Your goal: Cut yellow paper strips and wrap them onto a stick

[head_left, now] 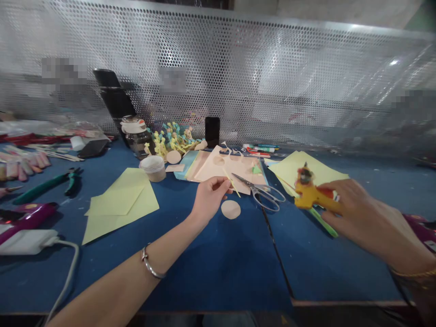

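My left hand pinches a thin yellow paper strip over the middle of the table. Just below its fingers lies a pale round paper disc. Scissors with grey handles rest to the right of that hand, blades slightly apart, over pale pink paper with curved cut-outs. Off to the right, my right hand is closed around a yellow tool with a dark pointed tip; motion blurs it, so its kind is unclear. Beneath the tool, a green stick-like object lies on the table.
Yellow paper sheets lie left and right. A white tub, a jar, small paper flowers and an upright phone stand behind. Green-handled pliers and a white plug with cable are at left.
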A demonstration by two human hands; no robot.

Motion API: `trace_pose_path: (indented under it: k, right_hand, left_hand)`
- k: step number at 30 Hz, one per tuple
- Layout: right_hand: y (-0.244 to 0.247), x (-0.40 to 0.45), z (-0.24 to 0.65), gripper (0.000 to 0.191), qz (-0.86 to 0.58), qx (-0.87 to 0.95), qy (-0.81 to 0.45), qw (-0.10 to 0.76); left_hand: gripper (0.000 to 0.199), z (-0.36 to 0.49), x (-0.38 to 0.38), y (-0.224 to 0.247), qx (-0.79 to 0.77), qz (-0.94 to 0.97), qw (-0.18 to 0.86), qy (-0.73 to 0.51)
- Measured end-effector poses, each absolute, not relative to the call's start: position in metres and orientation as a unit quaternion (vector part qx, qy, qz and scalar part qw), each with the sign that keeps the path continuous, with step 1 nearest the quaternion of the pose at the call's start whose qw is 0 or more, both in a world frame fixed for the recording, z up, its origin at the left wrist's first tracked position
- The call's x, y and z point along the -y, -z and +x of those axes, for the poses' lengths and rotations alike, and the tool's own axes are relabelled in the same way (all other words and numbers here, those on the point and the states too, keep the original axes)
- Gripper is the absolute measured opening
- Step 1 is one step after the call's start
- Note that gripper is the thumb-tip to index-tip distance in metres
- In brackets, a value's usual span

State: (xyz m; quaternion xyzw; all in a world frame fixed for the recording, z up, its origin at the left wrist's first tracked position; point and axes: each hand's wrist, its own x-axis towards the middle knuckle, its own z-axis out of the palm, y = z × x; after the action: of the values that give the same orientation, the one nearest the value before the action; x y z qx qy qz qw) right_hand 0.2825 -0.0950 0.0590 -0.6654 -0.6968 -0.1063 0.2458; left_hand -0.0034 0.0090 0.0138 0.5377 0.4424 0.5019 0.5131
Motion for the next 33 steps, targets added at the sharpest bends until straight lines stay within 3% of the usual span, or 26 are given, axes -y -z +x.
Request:
trace_pose_path:
  k: [2, 4, 6, 9, 15, 33]
  right_hand:
    - [-0.070, 0.091, 0.268, 0.039, -0.644, 0.668, -0.022, 0.372]
    - [-0.077, 0.083, 0.243, 0.025, -0.569, 0.621, -0.213, 0.496]
    - [-0.076, 0.072, 0.215, 0.016, -0.484, 0.596, -0.344, 0.540]
    - [-0.057, 0.054, 0.186, 0.018, -0.425, 0.579, -0.443, 0.537]
    - [-0.013, 0.044, 0.190, 0.021, -0.452, 0.598, -0.456, 0.479]
    - [-0.002, 0.042, 0.197, 0.027, -0.488, 0.598, -0.457, 0.442]
  left_hand:
    - [0.018, -0.004, -0.009, -0.014, -0.441, 0.533, 0.518, -0.503]
    - [0.019, -0.004, -0.009, -0.013, -0.440, 0.535, 0.524, -0.496]
    - [0.021, -0.006, -0.008, -0.011, -0.439, 0.541, 0.525, -0.488]
    - [0.022, -0.009, -0.009, -0.006, -0.438, 0.542, 0.524, -0.490]
    - [0.019, -0.013, -0.015, 0.003, -0.454, 0.511, 0.538, -0.493]
    - [0.016, -0.009, -0.009, -0.003, -0.448, 0.550, 0.491, -0.506]
